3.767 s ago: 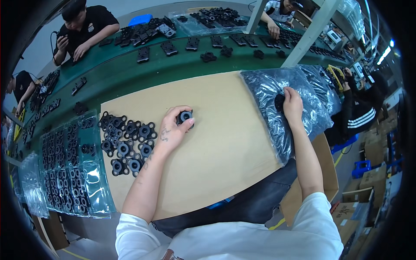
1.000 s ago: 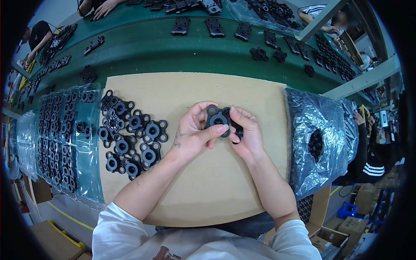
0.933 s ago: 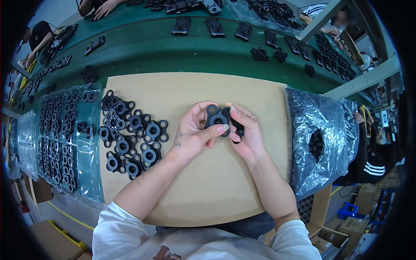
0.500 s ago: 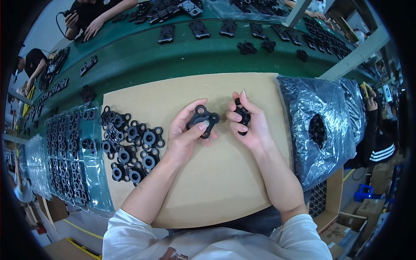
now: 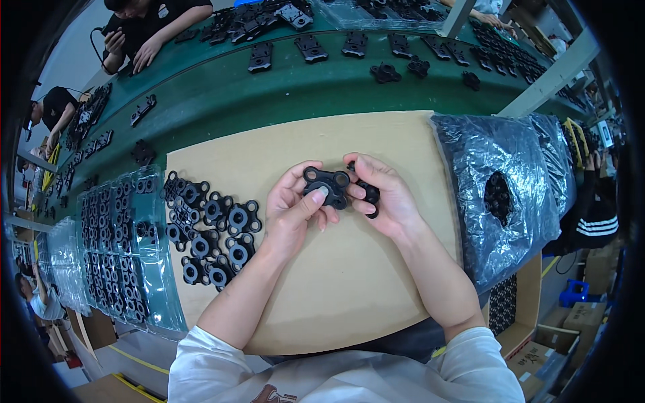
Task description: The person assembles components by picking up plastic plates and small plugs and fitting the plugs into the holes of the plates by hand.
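Both forearms come up from the lower edge over a tan cardboard sheet [image 5: 349, 295] laid on the workbench. The left hand [image 5: 290, 213] grips a black flanged part with round corner lugs [image 5: 327, 187], thumb pressed on its face and fingers curled behind it, held just above the cardboard near its middle. The right hand [image 5: 386, 198] is closed on a second black part [image 5: 368, 193], mostly hidden by its fingers, and this touches the right edge of the first. Left of the hands lies a loose cluster of matching black flanged parts [image 5: 211, 232] on the cardboard, and beyond that clear plastic trays of the same parts [image 5: 117, 248] in rows. To the right sits a crinkled plastic bag of black parts [image 5: 500, 195], torn open. Farther off runs a green conveyor belt [image 5: 282, 94] carrying scattered black parts, with another person's hands [image 5: 144, 50] at its far side
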The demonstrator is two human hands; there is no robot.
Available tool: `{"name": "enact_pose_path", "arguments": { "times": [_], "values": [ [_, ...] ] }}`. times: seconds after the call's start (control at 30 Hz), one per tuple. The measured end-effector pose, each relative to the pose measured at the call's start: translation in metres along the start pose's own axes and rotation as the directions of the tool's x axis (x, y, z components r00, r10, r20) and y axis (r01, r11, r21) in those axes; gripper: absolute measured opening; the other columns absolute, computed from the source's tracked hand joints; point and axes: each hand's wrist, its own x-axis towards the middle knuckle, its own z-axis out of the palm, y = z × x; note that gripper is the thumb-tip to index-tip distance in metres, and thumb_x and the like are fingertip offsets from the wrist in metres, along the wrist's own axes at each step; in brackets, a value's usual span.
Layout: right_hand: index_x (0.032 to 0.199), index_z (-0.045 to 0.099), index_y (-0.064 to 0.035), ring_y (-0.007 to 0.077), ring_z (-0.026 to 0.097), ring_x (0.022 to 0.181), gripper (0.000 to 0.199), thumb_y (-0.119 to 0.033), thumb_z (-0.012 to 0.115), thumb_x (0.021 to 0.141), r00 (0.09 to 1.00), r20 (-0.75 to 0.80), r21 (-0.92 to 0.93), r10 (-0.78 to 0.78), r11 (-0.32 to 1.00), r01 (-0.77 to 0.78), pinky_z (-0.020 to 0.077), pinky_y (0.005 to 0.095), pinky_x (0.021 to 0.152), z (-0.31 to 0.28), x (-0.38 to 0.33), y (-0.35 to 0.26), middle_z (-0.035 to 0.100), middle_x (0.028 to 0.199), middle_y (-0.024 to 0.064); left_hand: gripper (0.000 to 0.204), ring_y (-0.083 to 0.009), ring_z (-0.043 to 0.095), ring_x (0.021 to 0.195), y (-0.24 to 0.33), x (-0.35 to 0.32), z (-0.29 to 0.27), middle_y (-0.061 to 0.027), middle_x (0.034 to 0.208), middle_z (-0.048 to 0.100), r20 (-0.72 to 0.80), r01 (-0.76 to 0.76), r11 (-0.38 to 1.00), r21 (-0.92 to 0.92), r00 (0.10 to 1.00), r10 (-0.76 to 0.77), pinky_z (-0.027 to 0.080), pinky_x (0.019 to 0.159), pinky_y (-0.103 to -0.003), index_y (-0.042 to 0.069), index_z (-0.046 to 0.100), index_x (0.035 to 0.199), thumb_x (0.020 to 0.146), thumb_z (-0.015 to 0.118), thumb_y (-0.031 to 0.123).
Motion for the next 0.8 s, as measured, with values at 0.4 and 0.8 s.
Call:
{"name": "enact_pose_path", "arguments": {
  "times": [0.4,0.8],
  "values": [
    [0.106,0.059,0.002,0.0066,0.039,0.045,0.018,-0.007,0.055,0.09,0.999,-0.004,-0.05,0.036,0.998,-0.036,0.0277,0.0159,0.035,0.001,-0.002,0.002,0.05,0.061,0.005,0.038,-0.022,0.062,0.057,0.0,-0.001,0.004,-0.0154,0.095,0.058,-0.038,-0.026,1.0,0.001,0.999,0.026,0.048,0.047,-0.024,-0.002,0.043,0.121,0.085,0.055,0.0],
    [0.104,0.06,0.0048,0.0065,0.04,0.047,0.019,-0.009,0.053,0.093,0.99,-0.012,-0.325,-0.142,0.937,0.131,0.0267,0.0159,0.036,0.009,-0.006,0.018,0.05,0.063,0.0048,0.035,-0.0208,0.06,0.051,0.001,-0.001,0.001,-0.0132,0.088,0.06,-0.099,-0.016,0.999,-0.033,0.995,0.013,0.048,0.044,-0.024,-0.002,0.047,0.116,0.083,0.057,-0.001]
  ]
}}
